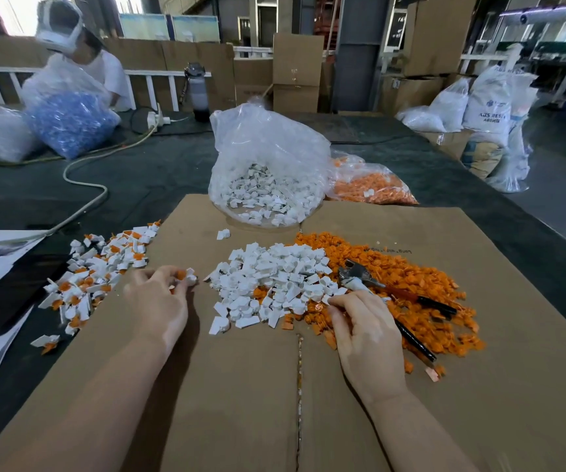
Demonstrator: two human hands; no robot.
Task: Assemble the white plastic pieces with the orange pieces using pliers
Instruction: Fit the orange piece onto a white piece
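At frame centre, a clear plastic bag holds white plastic pieces; right of it, a second clear bag holds orange pieces. Below them, on the brown cardboard sheet covering the counter, lie loose white and orange heaps. The left hand pinches a white-and-orange piece. The right hand grips black-handled metal pliers.

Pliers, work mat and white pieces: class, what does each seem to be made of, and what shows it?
Pliers: probably steel, shiny grey head; dark handles, perhaps rubber-coated.
Mat: cardboard, matt brown with a centre seam.
White pieces: seemingly moulded plastic, smooth, uniform.
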